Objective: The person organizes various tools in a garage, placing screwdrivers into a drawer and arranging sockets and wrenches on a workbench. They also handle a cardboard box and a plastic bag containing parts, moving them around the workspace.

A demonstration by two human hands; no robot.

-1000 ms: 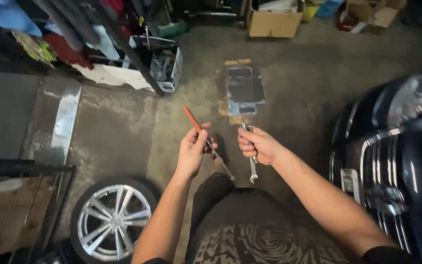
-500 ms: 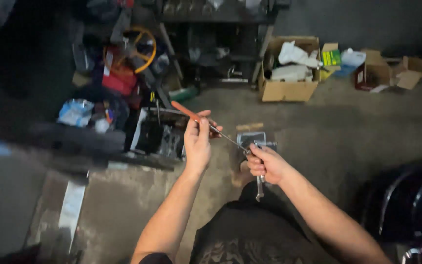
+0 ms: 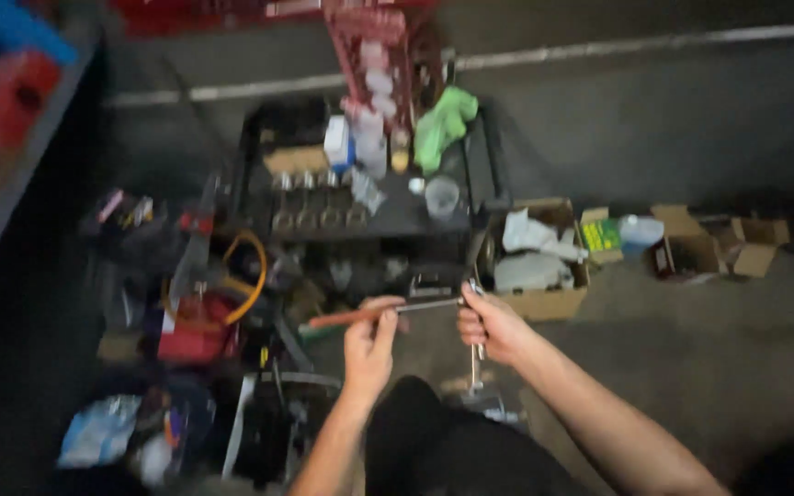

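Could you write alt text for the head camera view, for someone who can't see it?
Seen from above, a person's left hand holds an orange-handled tool and the right hand grips a metal wrench, over a garage floor with a cluttered cart and cardboard boxes.

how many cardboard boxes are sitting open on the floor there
3. A large cardboard box beside the dark cart, then two small boxes right of it. Blur may hide more.
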